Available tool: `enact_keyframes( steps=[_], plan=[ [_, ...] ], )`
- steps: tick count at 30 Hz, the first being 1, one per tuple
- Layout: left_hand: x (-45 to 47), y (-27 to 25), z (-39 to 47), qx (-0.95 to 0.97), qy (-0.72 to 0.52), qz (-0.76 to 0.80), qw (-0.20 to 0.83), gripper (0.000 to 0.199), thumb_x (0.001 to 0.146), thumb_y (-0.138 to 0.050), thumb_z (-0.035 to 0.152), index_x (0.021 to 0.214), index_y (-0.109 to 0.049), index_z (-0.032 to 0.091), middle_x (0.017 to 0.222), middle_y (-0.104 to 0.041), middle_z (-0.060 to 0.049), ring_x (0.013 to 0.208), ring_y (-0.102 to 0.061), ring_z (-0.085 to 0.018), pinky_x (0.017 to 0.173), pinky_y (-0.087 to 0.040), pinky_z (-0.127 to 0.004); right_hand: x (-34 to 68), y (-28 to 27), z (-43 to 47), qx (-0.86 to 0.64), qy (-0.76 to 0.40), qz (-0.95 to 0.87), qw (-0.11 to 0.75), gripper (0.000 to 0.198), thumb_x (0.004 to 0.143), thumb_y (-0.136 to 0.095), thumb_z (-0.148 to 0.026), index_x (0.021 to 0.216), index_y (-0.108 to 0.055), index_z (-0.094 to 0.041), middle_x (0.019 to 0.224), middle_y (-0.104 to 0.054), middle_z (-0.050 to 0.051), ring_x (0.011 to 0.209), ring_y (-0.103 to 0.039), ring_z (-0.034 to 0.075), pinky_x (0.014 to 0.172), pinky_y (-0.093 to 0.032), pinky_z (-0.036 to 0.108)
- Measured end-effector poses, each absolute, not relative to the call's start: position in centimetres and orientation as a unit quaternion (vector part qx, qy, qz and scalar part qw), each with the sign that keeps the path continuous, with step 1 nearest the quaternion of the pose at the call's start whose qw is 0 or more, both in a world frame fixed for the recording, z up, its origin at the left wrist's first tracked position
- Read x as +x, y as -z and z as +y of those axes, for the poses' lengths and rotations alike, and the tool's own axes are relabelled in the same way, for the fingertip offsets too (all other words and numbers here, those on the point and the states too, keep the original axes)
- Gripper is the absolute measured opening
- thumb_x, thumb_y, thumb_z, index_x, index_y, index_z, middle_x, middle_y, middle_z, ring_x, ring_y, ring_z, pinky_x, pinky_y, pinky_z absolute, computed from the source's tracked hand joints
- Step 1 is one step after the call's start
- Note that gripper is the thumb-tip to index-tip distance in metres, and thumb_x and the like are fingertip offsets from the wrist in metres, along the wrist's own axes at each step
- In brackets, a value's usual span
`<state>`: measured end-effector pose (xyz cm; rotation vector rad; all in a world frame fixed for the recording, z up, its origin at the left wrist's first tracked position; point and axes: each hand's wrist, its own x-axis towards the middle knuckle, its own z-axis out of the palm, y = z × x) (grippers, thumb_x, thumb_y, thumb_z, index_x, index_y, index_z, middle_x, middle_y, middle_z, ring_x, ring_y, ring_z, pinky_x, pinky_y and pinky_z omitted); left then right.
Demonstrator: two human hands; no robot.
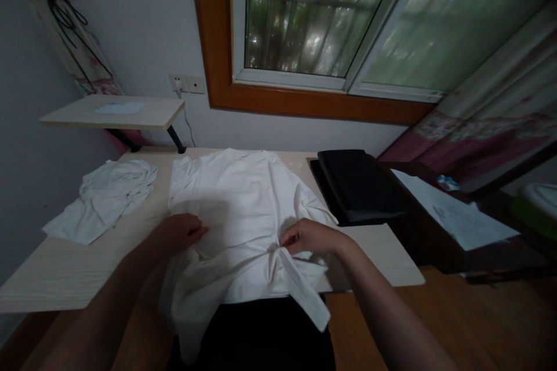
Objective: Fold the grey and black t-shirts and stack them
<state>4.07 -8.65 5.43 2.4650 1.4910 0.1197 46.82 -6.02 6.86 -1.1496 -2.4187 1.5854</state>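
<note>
A white shirt (243,197) lies spread over the light wooden table, its sleeves out to the sides. Its lower part is gathered in folds and hangs past the front edge. My right hand (311,236) pinches a bunch of the cloth right of the middle, where creases run together and a strip of fabric hangs down. At the shirt's left side my left hand (185,232) is closed, with curled fingers against the cloth; the fabric in its grip is mostly hidden by the hand.
A crumpled white cloth (108,200) lies on the table (52,278) at the left, below a small raised shelf (113,110). Black folders (361,182) rest at the right, beside paper sheets (452,208) on a dark surface. A window (322,17) is behind.
</note>
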Motion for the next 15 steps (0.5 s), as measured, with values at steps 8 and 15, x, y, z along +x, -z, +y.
enact_keyframes(
  steps=[8, 15],
  plan=[
    [3.9, -6.0, -8.5, 0.841, -0.094, 0.524, 0.094, 0.039, 0.105, -0.039, 0.041, 0.111, -0.073, 0.023, 0.112, -0.075, -0.008, 0.103, -0.069, -0.023, 0.092, -0.052, -0.036, 45.1, -7.0, -4.1, -0.445, -0.294, -0.819, 0.211, 0.025, 0.095, -0.065, -0.032, 0.115, -0.076, -0.021, 0.104, -0.075, 0.008, 0.092, -0.067, 0.021, 0.088, -0.053, 0.034],
    [5.7, -4.9, -7.8, 0.83, -0.101, 0.549, 0.018, 0.037, 0.102, -0.045, 0.036, 0.125, -0.07, 0.02, 0.13, -0.069, -0.012, 0.121, -0.062, -0.027, 0.108, -0.047, -0.044, 44.1, -5.4, -3.4, -0.469, -0.111, -0.86, 0.17, 0.031, 0.095, -0.067, -0.024, 0.125, -0.072, -0.02, 0.127, -0.066, 0.013, 0.12, -0.058, 0.027, 0.109, -0.044, 0.045]
  ],
)
